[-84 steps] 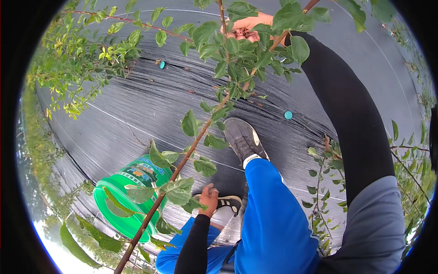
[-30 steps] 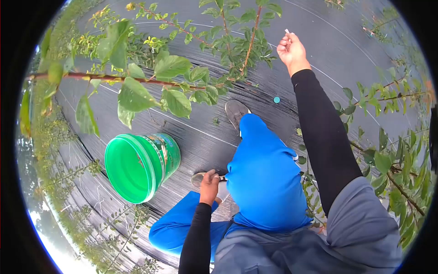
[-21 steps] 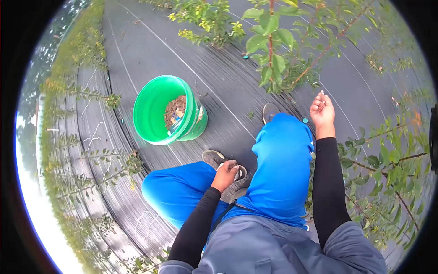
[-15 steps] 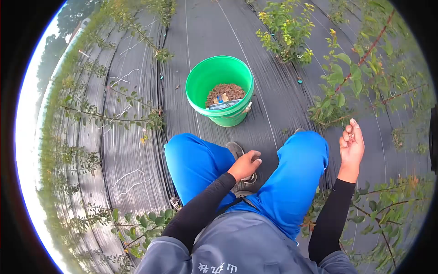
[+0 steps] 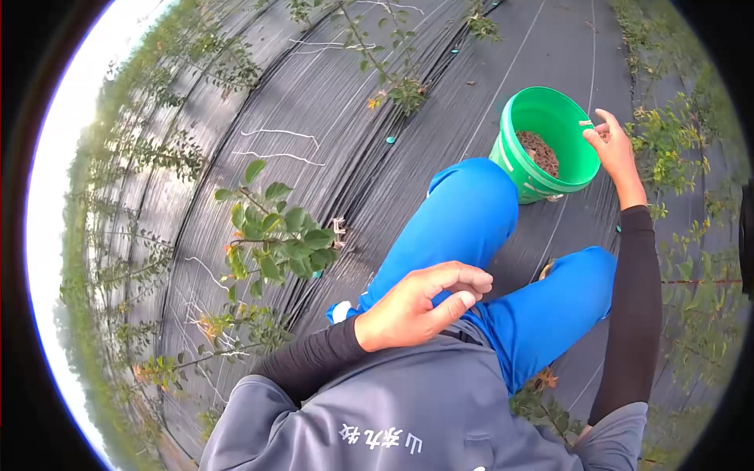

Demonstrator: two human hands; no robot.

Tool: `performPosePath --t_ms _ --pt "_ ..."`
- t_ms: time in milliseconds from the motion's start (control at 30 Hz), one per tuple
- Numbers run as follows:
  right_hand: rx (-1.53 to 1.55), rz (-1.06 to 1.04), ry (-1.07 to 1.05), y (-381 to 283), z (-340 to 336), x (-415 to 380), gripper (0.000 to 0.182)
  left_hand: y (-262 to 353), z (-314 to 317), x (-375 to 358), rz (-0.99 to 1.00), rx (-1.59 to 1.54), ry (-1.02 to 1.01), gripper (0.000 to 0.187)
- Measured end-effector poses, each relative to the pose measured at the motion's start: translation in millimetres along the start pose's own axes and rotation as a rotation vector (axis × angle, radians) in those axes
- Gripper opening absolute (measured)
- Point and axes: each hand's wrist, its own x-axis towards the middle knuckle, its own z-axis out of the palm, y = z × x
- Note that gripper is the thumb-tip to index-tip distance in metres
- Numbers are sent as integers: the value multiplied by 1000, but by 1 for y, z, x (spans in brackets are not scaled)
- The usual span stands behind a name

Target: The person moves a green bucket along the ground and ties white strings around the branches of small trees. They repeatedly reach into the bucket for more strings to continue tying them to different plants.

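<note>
A green bucket (image 5: 509, 133) stands in front of my knees, partly filled with small brown pieces (image 5: 539, 153). My right hand (image 5: 614, 151) is at the bucket's right rim, its fingers curled around small brownish bits. A short pale piece (image 5: 586, 122) shows by the fingertips; its kind is too small to tell. My left hand (image 5: 424, 304) hovers over my lap, fingers loosely stretched with the thumb apart, and nothing shows in it. Nearest it on the left is a leafy young plant (image 5: 283, 235) with a pale bundle (image 5: 338, 232) at its base.
Black ground sheeting (image 5: 440, 118) covers the soil, with white lines and dark folds along it. White strings (image 5: 279, 145) lie on the left. More leafy plants (image 5: 667, 149) grow in rows on both sides. My blue-trousered knees (image 5: 479, 204) are bent between me and the bucket.
My view has turned left, so the bucket now appears further right. My right hand has moved from beside the right-hand plants to the bucket's rim. My left hand has come up closer to the camera.
</note>
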Motion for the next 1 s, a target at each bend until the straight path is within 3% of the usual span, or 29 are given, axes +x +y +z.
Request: performPosePath --t_ms 100,233,300,333,400,433,500,567,633,667,733,833,1000 --pt "-380 -1 -122 70 39 31 64 -21 -28 -59 56 230 263 22" --pt "-175 159 -123 83 62 15 60 -113 -57 -125 -254 47 797 20" --pt "-283 172 -181 91 69 0 58 -178 -80 -141 -470 31 859 25" --pt "-281 192 -234 94 68 -5 57 -197 -87 -135 -481 24 851 25" --pt "-243 195 -322 78 54 -10 55 -231 -104 -117 -773 -527 962 35" --pt "-195 186 -400 60 43 -10 54 -259 -117 -108 -785 -524 948 35" --pt "-31 174 -476 2 13 -20 47 -319 -127 -103 -658 -1021 1057 46" --pt "51 121 -404 -14 -8 -42 43 -359 -141 -96 -594 -1110 1114 49" --pt "-66 90 -248 -10 -19 -75 38 -394 -152 -101 -305 -1326 1318 57" --pt "-61 125 -248 -3 -21 -93 38 -374 -153 -90 -234 -1411 1345 51" --pt "-222 317 -365 12 -35 -120 35 -382 -161 -87 -193 -1442 1351 48" --pt "-178 528 -459 29 -49 -138 35 -382 -169 -75 -108 -1476 1389 36" --pt "-129 601 -514 27 -35 -127 36 -407 -178 -81 42 -1453 1398 27"
